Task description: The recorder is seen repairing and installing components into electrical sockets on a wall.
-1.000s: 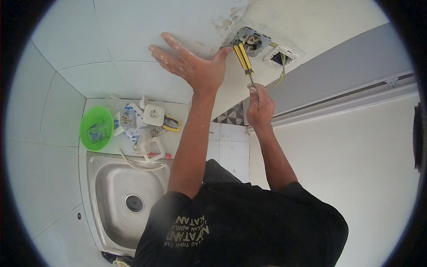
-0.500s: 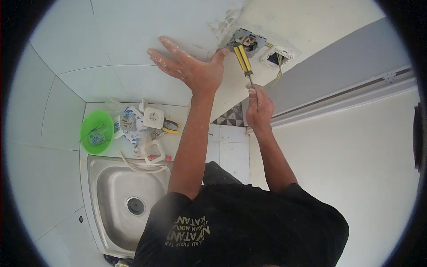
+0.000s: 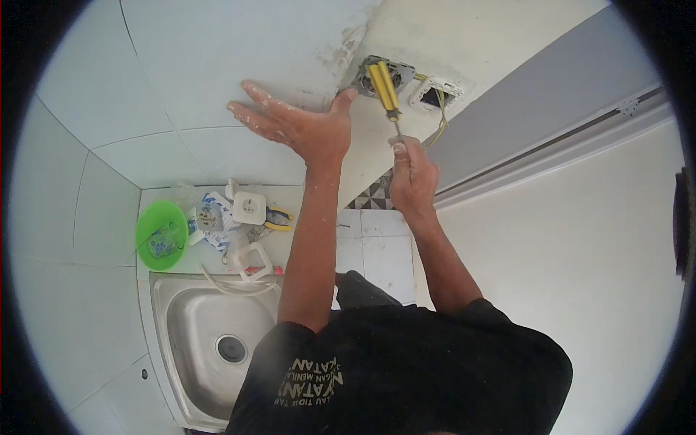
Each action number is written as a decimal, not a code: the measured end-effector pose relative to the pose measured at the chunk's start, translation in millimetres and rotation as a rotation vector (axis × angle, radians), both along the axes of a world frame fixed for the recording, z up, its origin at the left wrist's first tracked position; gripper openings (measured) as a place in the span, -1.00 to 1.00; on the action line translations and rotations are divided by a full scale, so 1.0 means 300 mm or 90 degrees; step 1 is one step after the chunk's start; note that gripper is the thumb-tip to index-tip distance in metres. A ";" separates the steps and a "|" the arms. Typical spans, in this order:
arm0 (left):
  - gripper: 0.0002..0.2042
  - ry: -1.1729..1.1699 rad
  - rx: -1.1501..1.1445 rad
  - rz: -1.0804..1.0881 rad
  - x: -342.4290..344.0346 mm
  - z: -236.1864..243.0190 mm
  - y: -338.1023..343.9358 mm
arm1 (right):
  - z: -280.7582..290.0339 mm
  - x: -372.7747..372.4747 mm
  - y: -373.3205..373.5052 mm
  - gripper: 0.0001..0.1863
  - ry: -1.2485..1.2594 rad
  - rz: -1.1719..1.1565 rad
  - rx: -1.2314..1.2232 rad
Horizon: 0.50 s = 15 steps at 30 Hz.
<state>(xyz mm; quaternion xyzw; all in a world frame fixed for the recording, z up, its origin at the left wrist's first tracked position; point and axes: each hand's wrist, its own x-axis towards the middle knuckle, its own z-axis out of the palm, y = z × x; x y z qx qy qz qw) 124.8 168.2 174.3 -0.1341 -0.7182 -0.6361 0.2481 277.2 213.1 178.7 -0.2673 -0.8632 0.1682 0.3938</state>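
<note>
Tiled wall (image 3: 217, 51), screwdriver (image 3: 391, 98) in right grip (image 3: 414, 176)

Green basin (image 3: 151, 217) on counter (image 3: 204, 258), L; blue-patterned item (image 3: 165, 243) inside, ID unclear. Stainless sink (image 3: 187, 319) adj., w/ dk round drain (image 3: 231, 349); pale hose (image 3: 223, 288) lying across its near-basin rim. Lt. tiled wall (image 3: 47, 188) far L. Geom.-patterned tiles (image 3: 377, 197), dk/lt, approx. ctr. Grey panel (image 3: 544, 101) upper R.
</note>
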 end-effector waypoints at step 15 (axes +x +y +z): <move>0.44 0.025 -0.084 0.010 -0.008 0.144 -0.026 | 0.207 -0.005 -0.010 -0.81 0.255 0.057 -0.252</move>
